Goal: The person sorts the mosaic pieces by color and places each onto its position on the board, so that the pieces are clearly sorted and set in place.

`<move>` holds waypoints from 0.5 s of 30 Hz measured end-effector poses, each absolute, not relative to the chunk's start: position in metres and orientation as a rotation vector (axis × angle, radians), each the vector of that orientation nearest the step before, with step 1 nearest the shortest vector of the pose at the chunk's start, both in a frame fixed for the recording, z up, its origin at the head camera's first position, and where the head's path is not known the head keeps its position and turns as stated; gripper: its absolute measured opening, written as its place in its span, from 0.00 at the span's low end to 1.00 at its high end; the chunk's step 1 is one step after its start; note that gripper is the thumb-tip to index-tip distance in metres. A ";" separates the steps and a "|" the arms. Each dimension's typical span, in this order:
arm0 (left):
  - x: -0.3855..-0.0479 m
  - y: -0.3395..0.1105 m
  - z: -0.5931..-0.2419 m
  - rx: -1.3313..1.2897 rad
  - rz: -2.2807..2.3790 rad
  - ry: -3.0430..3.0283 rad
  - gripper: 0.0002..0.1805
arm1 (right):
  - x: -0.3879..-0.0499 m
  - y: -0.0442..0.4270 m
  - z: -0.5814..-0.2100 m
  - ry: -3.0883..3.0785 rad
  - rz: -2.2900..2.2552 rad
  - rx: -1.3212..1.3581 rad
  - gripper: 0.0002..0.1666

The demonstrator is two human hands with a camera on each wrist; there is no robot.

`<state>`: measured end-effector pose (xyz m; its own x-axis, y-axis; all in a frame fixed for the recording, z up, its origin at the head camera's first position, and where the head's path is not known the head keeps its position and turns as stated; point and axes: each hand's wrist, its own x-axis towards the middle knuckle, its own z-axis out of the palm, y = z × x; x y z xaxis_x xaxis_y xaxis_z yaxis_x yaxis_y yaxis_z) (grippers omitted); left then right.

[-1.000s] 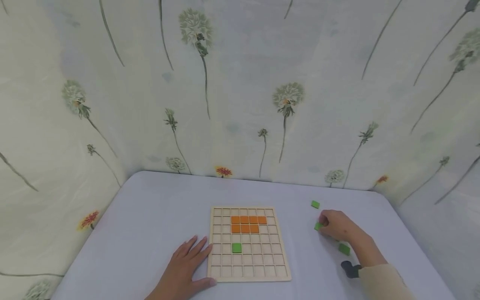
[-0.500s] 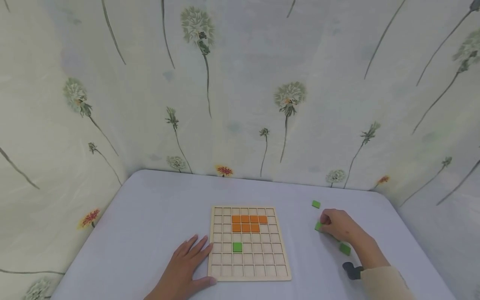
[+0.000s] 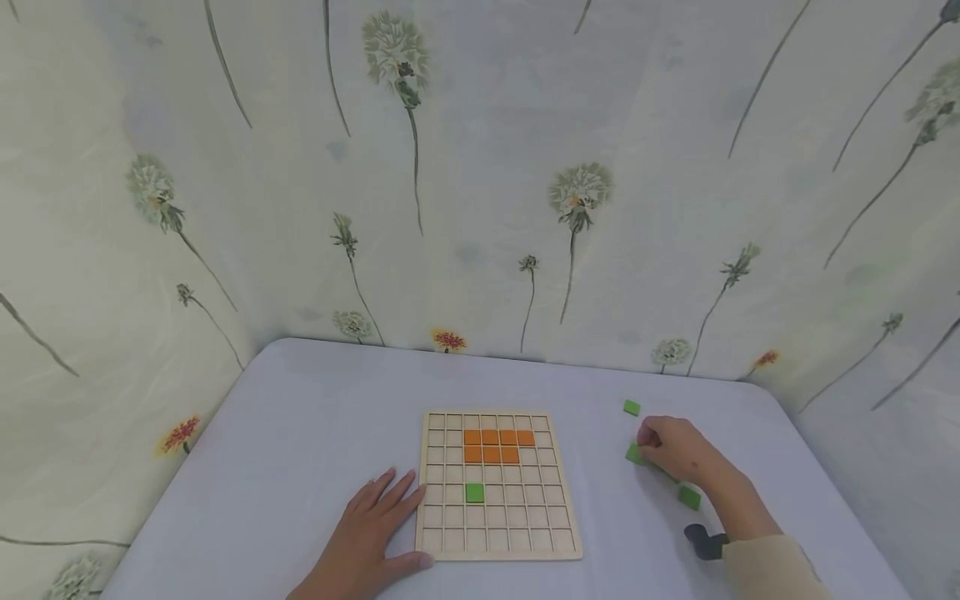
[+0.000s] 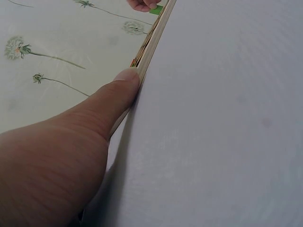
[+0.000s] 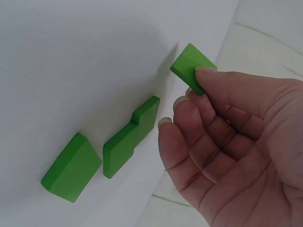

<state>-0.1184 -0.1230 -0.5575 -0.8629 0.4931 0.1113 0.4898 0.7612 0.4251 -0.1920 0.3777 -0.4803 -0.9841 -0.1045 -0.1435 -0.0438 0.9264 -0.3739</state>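
Note:
My right hand (image 3: 678,450) pinches a green square tile (image 3: 634,454) between thumb and fingers, right of the board. In the right wrist view the pinched tile (image 5: 191,65) is tilted, and several other green tiles (image 5: 73,169) lie below it. My left hand (image 3: 363,533) rests spread at the left edge of the wooden grid board (image 3: 498,557), its thumb at the near left corner. Two rows of orange tiles (image 3: 491,446) sit in the upper cells, four above three. One green tile (image 3: 475,493) lies in a cell further down.
Beyond my right hand lies a green tile (image 3: 632,407); nearer me is another (image 3: 689,497). A dark object (image 3: 703,542) lies by my right sleeve. Flower-patterned cloth (image 3: 480,167) stands behind the white table (image 3: 322,400).
The tile in my right hand shows a little more beyond the fingertips. Otherwise my right hand has hardly moved, and my left hand stays at the board's edge.

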 end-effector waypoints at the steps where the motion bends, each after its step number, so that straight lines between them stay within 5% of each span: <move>1: -0.118 -0.123 -0.557 0.821 0.707 2.940 0.53 | -0.192 0.377 -0.480 2.927 -0.567 -0.120 0.04; 15: -0.119 -0.121 -0.558 0.765 0.669 2.919 0.53 | -0.186 0.362 -0.466 2.944 -0.595 -0.168 0.04</move>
